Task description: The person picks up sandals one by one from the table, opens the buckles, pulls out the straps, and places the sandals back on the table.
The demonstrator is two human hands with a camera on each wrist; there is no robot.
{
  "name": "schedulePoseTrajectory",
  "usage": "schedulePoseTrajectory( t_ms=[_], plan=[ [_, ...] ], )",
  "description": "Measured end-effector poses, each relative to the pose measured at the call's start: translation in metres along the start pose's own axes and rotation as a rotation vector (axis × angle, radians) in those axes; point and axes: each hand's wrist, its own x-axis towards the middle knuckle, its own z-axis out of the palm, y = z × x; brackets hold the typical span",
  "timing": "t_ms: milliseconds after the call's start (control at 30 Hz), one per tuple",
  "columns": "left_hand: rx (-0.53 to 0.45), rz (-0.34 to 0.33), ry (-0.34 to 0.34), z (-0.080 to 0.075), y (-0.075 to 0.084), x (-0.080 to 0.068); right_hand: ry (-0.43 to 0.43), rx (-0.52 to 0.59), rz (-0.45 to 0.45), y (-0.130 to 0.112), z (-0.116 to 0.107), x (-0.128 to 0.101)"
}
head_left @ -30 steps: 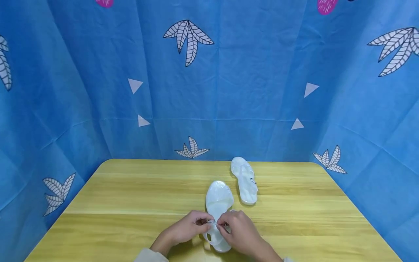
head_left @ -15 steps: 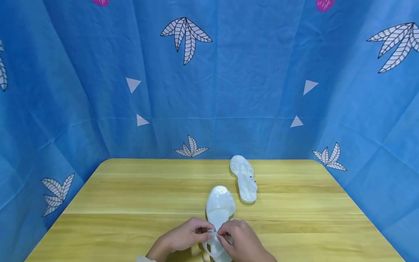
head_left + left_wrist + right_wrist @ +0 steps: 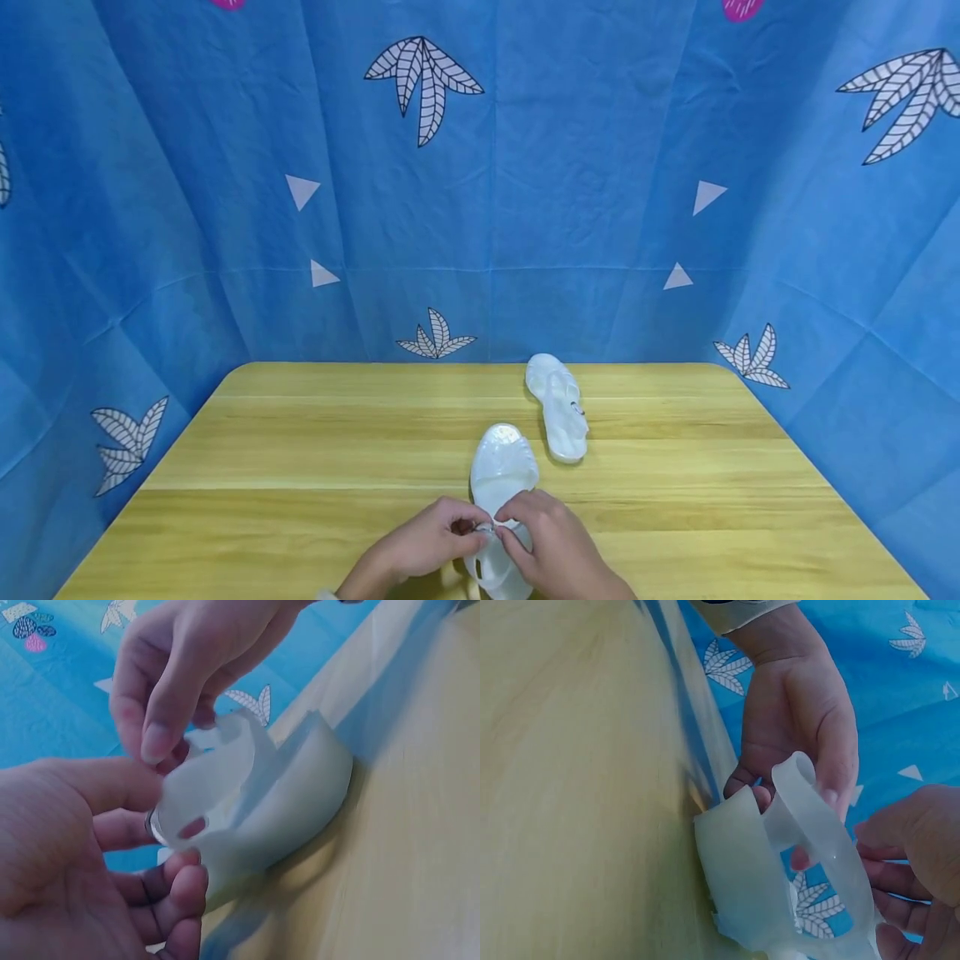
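Note:
A translucent white jelly sandal [image 3: 504, 457] stands on the table, toe pointing away from me, in the head view. Over its heel part, my left hand [image 3: 429, 537] pinches the ankle strap [image 3: 214, 776] by a small metal buckle [image 3: 155, 827]. My right hand [image 3: 557, 542] meets it from the other side, thumb and index finger pinching at the same strap near the buckle. The fingers partly hide the strap's end. In the right wrist view the sandal's heel [image 3: 739, 862] is near the table surface, with both hands around the strap.
A second white sandal [image 3: 558, 408] lies farther back, right of the middle. The wooden table [image 3: 300, 442] ends at a blue patterned cloth [image 3: 562, 167] hanging behind it and on both sides.
Both hands and the held sandal have shifted slightly nearer to me. My right index finger and thumb have parted a little at the strap. The second sandal stays put.

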Motion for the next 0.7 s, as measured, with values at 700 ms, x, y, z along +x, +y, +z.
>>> schedulePoseTrajectory(
  t_ms=[700],
  plan=[
    [0.255,-0.082,0.204,0.012,0.013,0.004,-0.042,0.040,-0.011,0.003,0.012,0.002]
  ],
)
